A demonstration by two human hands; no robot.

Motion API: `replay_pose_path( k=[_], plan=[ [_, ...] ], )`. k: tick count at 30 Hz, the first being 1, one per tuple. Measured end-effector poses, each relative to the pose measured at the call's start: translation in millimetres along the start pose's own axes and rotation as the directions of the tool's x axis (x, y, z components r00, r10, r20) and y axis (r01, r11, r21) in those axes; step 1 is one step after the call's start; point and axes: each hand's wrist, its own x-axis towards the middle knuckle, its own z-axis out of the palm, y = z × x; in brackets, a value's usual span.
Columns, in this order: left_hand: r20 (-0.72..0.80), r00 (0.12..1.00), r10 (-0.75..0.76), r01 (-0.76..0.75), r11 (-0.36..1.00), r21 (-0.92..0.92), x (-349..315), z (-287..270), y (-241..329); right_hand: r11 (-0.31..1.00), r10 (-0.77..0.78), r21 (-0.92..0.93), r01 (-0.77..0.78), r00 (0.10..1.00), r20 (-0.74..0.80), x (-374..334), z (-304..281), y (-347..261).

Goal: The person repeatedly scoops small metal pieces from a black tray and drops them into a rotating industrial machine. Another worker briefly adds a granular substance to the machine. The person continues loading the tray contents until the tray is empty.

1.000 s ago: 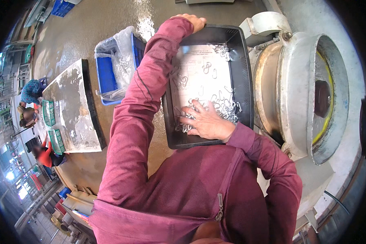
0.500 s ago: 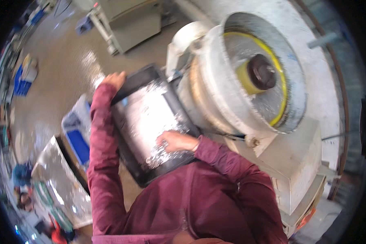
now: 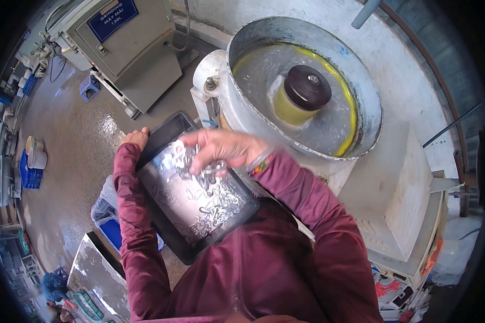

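A black rectangular tray (image 3: 214, 245) is held tilted in front of my body. My left hand (image 3: 134, 139) is closed round its far left rim. Small shiny curved metal pieces (image 3: 216, 211) lie heaped toward the tray's near right part, and a few are scattered over its pale bottom. Above the tray, my right hand (image 3: 226, 148) is closed round a handful of these metal pieces, some of which stick out between the fingers. Just beyond that hand stands a round tumbling bowl (image 3: 241, 99) with a yellow inner ring, grey churned contents and a dark-capped centre post (image 3: 307, 86).
A grey machine cabinet (image 3: 145, 40) with a blue sign stands at the far left. On the wet floor are a small blue stool (image 3: 89, 87) and a blue crate (image 3: 31, 175) with buckets. A plastic-lined blue bin (image 3: 111, 232) and a metal-topped surface (image 3: 89, 274) are beside my left arm.
My right hand has risen from inside the tray and moved toward the bowl with a handful of metal pieces. My left hand keeps its hold on the tray rim. The view has shifted.
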Motion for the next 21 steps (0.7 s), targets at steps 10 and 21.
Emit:
replay_pose_path(
  k=[10,21],
  plan=[
    [-0.042,0.997,0.067,-0.066,0.997,0.037,-6.4,-1.3,10.5,0.850,-0.354,-0.507,0.143,0.869,-0.347,-67.4,-7.7,-150.0],
    [0.075,0.992,-0.104,0.114,0.983,-0.144,-22.6,7.7,-3.1,0.981,-0.189,-0.122,0.151,0.599,-0.778,-93.1,-184.1,-110.0]
  ],
)
